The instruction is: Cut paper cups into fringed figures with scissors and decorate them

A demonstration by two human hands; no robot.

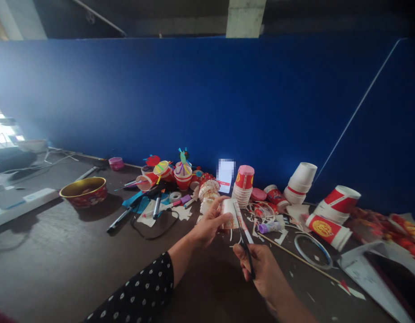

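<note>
My left hand point(210, 224) is closed around a white paper cup point(229, 211) with red markings, held above the dark table. In my right hand point(261, 264) is a pair of scissors point(243, 240) with black handles, fingers wrapped round the grips. The blades point up and away, lying against the cup's right side, where a cut strip point(246, 231) hangs off. Whether the blades are fully closed is too small to tell. Behind the cup stand a stack of paper cups point(243, 195) topped by a red one and a bright phone screen point(225, 175).
Decorated cups point(183, 177), markers point(156, 205) and paper scraps point(182, 213) crowd the table's left middle. A gold-rimmed red bowl point(84, 193) sits further left. To the right are cup stacks point(300, 181), a wooden stick point(302, 259), a tape ring point(313, 251) and a plastic tray point(372, 269). A blue partition point(160, 98) rises behind.
</note>
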